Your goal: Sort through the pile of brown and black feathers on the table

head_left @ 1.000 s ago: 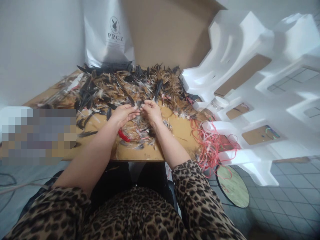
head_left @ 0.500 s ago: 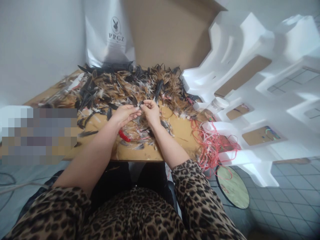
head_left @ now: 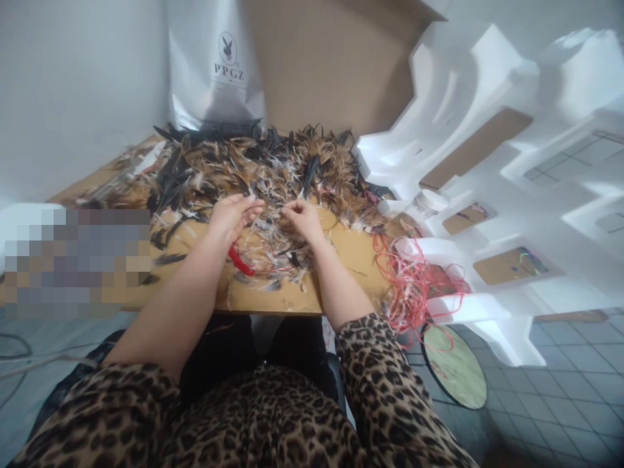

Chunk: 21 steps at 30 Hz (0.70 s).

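Both hands have drawn apart since the earlier frame, leaving a gap above the loose feathers (head_left: 280, 253). These lie at the table's (head_left: 353, 257) near side, just below the fingers, a placing that suits short reaches. Left hand (head_left: 231, 218) is half open, palm turned inward; right hand (head_left: 305, 221) has thumb and forefinger brought together, as fine work needs. Blur hides whether either holds a small feather, so I cannot tell. Red bundle (head_left: 241, 261) rests beside the left wrist. Beyond, the heap (head_left: 229, 162) sits within reach; tangled cord (head_left: 409, 279) lies off right, beside foam (head_left: 458, 136).
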### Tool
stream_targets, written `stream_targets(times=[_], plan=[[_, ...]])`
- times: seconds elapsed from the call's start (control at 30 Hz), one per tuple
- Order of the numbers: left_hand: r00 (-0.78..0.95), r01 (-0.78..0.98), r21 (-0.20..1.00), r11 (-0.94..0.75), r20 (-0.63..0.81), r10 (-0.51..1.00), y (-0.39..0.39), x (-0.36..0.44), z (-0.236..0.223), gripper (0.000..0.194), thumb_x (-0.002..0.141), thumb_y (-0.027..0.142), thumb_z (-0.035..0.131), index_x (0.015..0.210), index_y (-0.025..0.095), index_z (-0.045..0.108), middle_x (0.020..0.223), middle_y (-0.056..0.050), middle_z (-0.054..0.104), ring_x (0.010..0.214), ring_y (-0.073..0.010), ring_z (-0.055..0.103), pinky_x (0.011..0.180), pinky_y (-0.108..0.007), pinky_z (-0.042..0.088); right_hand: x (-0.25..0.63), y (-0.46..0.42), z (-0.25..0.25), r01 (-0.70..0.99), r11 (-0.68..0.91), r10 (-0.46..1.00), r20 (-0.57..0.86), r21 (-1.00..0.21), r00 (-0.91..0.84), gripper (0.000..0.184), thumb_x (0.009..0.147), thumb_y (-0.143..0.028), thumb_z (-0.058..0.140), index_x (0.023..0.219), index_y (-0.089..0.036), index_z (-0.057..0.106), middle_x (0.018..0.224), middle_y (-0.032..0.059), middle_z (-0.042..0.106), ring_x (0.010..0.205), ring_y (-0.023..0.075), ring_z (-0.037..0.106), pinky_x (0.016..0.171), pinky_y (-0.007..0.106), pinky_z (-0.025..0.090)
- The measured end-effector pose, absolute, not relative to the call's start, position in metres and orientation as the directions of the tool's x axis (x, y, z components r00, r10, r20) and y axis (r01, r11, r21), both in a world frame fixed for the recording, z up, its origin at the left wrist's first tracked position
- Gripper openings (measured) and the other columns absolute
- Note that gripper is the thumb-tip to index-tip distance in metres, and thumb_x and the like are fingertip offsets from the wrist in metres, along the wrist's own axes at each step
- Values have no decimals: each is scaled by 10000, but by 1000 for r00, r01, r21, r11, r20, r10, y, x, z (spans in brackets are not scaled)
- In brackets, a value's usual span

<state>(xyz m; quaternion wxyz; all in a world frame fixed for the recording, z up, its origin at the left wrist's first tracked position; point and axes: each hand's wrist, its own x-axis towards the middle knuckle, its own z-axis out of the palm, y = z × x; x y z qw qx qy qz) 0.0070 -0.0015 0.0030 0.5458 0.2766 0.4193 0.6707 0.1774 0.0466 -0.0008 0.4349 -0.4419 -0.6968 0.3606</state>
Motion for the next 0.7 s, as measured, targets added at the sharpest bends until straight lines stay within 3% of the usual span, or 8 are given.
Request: stream_targets(times=[0.17,0.33,0.57,0.7], plan=[[-246,-496,868,-31,-106,963,-2,8,3,94,700,153,650,751,89,605,721,-86,685,537,-71,607,459,-128,432,179,48,-10,380,339,926,234,-861,-296,241,654,-387,623,693,-151,651,602,-23,602,554,76,476,577,204,370],[-236,-506,863,-15,-122,964,-2,8,2,101,695,149,660,750,96,594,727,-87,684,548,-75,613,455,-123,425,173,48,-13,377,372,913,261,-848,-313,172,676,-317,597,661,-152,643,607,-23,600,571,78,481,592,203,373],[-212,-558,830,16,-161,964,-3,9,5,82,704,122,650,735,99,578,733,-83,681,561,-75,619,451,-116,422,181,40,8,313,508,849,528,-803,-25,156,726,-321,563,719,-179,626,728,7,601,693,120,511,710,243,408],[-76,-596,800,70,-143,987,-7,13,8,56,716,90,630,746,92,583,789,-98,688,621,-93,643,500,-131,464,179,28,16,453,616,748,659,-644,-80,178,791,-322,516,728,-187,614,774,34,586,774,147,510,790,278,387]])
